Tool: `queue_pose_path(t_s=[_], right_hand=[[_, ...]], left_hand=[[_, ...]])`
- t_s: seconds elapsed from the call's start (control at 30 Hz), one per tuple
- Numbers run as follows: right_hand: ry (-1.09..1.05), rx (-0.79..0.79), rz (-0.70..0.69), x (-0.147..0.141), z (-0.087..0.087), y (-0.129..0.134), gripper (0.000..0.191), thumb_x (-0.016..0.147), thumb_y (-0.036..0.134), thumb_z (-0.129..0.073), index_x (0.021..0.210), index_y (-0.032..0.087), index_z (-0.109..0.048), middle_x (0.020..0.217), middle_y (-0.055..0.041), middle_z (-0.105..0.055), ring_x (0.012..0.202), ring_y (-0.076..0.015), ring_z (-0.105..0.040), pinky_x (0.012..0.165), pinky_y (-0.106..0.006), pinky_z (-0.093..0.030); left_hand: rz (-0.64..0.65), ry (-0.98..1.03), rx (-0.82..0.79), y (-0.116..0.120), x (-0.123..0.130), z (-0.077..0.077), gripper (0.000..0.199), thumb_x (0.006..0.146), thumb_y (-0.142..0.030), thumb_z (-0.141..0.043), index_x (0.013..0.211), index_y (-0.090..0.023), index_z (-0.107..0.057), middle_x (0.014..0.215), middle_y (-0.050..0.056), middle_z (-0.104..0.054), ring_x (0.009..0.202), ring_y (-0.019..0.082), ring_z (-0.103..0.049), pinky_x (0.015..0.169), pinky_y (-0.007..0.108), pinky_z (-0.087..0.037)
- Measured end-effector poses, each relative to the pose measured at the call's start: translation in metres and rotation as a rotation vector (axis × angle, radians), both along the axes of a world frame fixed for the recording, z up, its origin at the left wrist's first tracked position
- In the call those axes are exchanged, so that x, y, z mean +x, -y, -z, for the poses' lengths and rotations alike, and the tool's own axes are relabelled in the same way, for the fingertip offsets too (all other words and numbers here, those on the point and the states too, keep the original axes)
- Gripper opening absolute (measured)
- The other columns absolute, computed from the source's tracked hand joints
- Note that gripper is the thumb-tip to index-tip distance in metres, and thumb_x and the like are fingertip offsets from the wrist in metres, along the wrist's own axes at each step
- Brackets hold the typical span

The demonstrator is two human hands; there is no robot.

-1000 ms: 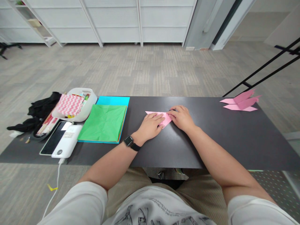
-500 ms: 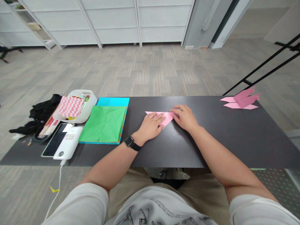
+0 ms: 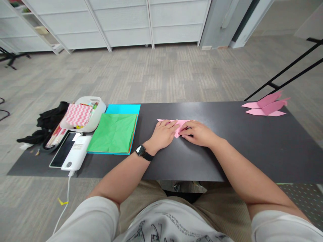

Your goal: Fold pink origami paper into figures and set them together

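A folded piece of pink origami paper (image 3: 179, 125) lies on the dark table, a wide triangle with its long edge away from me and a point towards me. My left hand (image 3: 164, 133) rests flat over its left half, fingers stretched out and pressing it down. At the lower point, my right hand (image 3: 198, 133) has its fingers bent and drawn together on the paper, covering the right part. How much paper is between those fingertips is hidden.
Left of my hands lie green paper sheets (image 3: 113, 132) over blue paper (image 3: 126, 108). Beyond are a white basket (image 3: 101, 107), a phone (image 3: 62, 154), a white power bank (image 3: 77, 153) with a cable, and black cloth (image 3: 54, 116). Folded pink paper figures (image 3: 267, 107) stand at the far right.
My right hand has moved from the paper's upper right corner down and left to its lower point. My left hand stays on the paper. The view has shifted slightly.
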State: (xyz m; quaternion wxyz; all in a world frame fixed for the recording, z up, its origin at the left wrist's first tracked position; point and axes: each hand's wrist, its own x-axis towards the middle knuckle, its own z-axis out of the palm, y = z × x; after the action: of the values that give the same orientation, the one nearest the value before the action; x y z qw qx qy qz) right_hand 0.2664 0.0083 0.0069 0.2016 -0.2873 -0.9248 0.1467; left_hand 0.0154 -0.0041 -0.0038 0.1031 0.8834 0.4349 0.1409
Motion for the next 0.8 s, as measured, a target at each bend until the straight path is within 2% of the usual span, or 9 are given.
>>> queue_pose_path(t_s=[0.13,0.3,0.43,0.6,0.8], right_hand=[[0.034,0.005,-0.046,-0.001,-0.001,0.003,0.023,0.105,0.031,-0.065,0.111,0.031,-0.087,0.113,-0.0096,-0.076,0.103,-0.0258,-0.070,0.094,-0.044,-0.053],[0.138,0.025,-0.011,0.000,-0.002,0.003,0.024,0.105,0.035,-0.066,0.113,0.030,-0.088,0.094,-0.0081,-0.074,0.089,-0.0229,-0.067,0.084,-0.038,-0.048],[0.215,0.013,0.037,0.002,-0.006,0.002,0.023,0.104,0.033,-0.066,0.109,0.029,-0.089,0.083,-0.0051,-0.075,0.078,-0.0205,-0.065,0.078,-0.036,-0.041],[0.241,-0.053,0.195,0.013,-0.011,-0.004,0.027,0.102,0.032,-0.062,0.098,0.030,-0.089,0.077,-0.0032,-0.075,0.073,-0.0202,-0.065,0.073,-0.035,-0.040],[0.285,-0.100,0.454,0.033,-0.012,-0.014,0.030,0.101,0.036,-0.060,0.102,0.030,-0.089,0.096,-0.0048,-0.083,0.088,-0.0236,-0.073,0.074,-0.034,-0.044]], left_hand=[[-0.014,0.038,-0.016,0.001,0.000,-0.002,0.045,0.110,-0.033,-0.048,0.151,-0.031,-0.065,0.165,0.001,-0.058,0.143,0.032,-0.053,0.123,0.058,-0.038],[-0.015,0.030,-0.021,0.001,0.000,-0.001,0.049,0.105,-0.032,-0.055,0.153,-0.031,-0.063,0.168,0.001,-0.055,0.146,0.032,-0.053,0.123,0.057,-0.039],[-0.020,-0.001,-0.005,0.002,-0.001,-0.001,0.048,0.106,-0.038,-0.054,0.153,-0.030,-0.063,0.170,0.000,-0.052,0.148,0.032,-0.052,0.124,0.056,-0.039],[-0.021,-0.005,-0.026,0.003,0.000,-0.002,0.051,0.105,-0.042,-0.056,0.155,-0.032,-0.061,0.170,0.000,-0.051,0.151,0.033,-0.050,0.126,0.058,-0.037],[-0.008,0.004,-0.040,0.002,-0.001,0.000,0.052,0.104,-0.041,-0.058,0.154,-0.031,-0.062,0.171,0.001,-0.051,0.150,0.036,-0.051,0.124,0.061,-0.038]])
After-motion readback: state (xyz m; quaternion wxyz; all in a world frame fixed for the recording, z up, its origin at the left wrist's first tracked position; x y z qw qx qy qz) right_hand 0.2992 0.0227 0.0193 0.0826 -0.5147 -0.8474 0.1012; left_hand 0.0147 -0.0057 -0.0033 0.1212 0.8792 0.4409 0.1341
